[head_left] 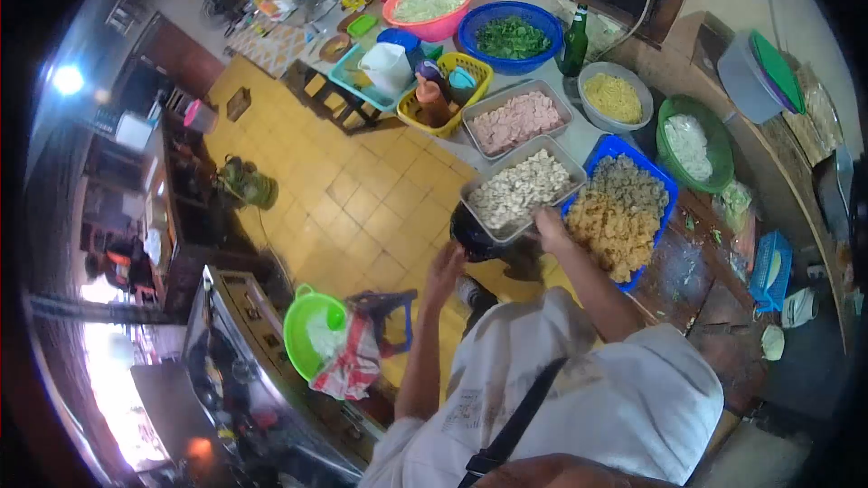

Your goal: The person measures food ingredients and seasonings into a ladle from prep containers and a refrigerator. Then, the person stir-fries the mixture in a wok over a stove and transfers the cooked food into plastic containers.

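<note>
A metal tray of pale chopped pieces (524, 190) juts past the counter's edge, tilted a little toward me. My right hand (550, 228) is closed on its near right corner. Lower and to the left, my left hand (448, 267) is held with its fingers extended, beside a dark round object (475, 237) under the tray. Whether the fingers touch that object I cannot tell. Right of the tray sits a blue basket (671, 208) holding golden-brown and greyish food. Just behind is another metal tray of pinkish chopped meat (515, 122).
Along the counter stand a yellow basket of bottles (484, 72), a blue basin of greens (513, 38), a pink basin (434, 27), a bowl of noodles (615, 98), a green bottle (575, 43) and a green basin (674, 163). A lime-green tub (303, 334) and stove (262, 380) are at left.
</note>
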`<state>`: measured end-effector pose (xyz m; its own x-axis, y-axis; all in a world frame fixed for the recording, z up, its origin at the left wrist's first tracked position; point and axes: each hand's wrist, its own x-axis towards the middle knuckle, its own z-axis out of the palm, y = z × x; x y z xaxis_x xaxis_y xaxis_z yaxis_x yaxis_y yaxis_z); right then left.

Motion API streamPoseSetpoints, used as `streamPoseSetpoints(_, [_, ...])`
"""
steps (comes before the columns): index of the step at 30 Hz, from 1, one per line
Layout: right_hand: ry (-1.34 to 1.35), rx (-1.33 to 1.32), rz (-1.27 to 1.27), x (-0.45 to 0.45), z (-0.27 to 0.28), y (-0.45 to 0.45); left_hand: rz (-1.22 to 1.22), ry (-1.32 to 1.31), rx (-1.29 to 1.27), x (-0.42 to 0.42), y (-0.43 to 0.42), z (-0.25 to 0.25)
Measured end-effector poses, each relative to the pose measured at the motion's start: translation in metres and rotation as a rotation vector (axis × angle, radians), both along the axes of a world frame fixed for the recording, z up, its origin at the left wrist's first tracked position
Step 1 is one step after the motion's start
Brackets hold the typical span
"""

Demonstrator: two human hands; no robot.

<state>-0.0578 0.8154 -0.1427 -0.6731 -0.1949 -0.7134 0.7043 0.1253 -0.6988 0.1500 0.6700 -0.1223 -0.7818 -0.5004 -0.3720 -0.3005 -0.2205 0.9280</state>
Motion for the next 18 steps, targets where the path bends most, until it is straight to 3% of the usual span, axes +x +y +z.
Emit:
streamPoseSetpoints(2, [0.156, 0.055, 0.004, -0.026, -0.051, 0.001, 0.012, -0.088, 0.202, 0.040, -0.022, -0.024])
streamPoseSetpoints(3, [0.128, -0.004, -0.049, -0.035, -0.052, 0.005, 0.061, -0.169, 0.196, 0.061, -0.031, -0.035])
streamPoseSetpoints(7, [0.167, 0.032, -0.188, -0.061, -0.013, -0.001, 0.187, -0.373, 0.223, 0.127, -0.070, -0.052])
streamPoseSetpoints(9, [0.168, 0.337, -0.049, -0.075, 0.009, -0.007, 0.173, -0.433, 0.214, 0.159, -0.102, -0.080])
streamPoseSetpoints(12, [0.170, 0.347, -0.190, -0.123, -0.078, 0.020, 0.195, -0.348, 0.156, 0.171, -0.141, -0.088])
streamPoseSetpoints(13, [0.164, 0.352, -0.195, -0.134, -0.095, 0.031, 0.155, -0.424, 0.102, 0.155, -0.151, -0.063])
streamPoseSetpoints(14, [0.314, 0.423, -0.087, -0.144, -0.108, 0.042, 0.149, -0.430, 0.105, 0.146, -0.165, -0.062])
streamPoseSetpoints(16, [0.458, 0.495, 0.023, -0.162, -0.122, 0.055, -0.055, -0.611, -0.199, 0.137, -0.194, -0.061])
streamPoseSetpoints(17, [0.569, 0.812, 0.209, -0.170, -0.125, 0.058, 0.082, -0.351, -0.134, 0.139, -0.197, -0.062])
streamPoseSetpoints(18, [0.675, 1.126, 0.403, -0.176, -0.128, 0.058, 0.082, -0.357, -0.131, 0.141, -0.207, -0.073])
